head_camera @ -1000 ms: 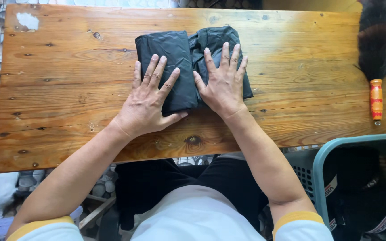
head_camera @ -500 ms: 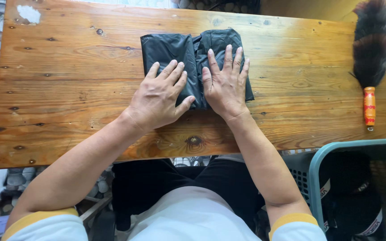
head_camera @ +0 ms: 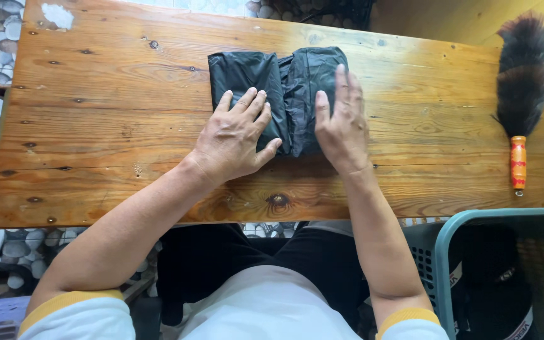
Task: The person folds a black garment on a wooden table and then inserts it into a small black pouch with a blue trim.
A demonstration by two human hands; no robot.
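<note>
while both open palms press the folded black garment (head_camera: 272, 88), left hand (head_camera: 234, 141) and right hand (head_camera: 342, 129) grip nothing.

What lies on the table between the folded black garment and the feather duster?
Nothing: in the head view, only bare wood of the table lies between the black garment, under both hands, and the feather duster at the right end.

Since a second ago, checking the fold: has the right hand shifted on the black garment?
Yes. The right hand slid toward the black folded garment's right edge, turning onto its side.
</note>
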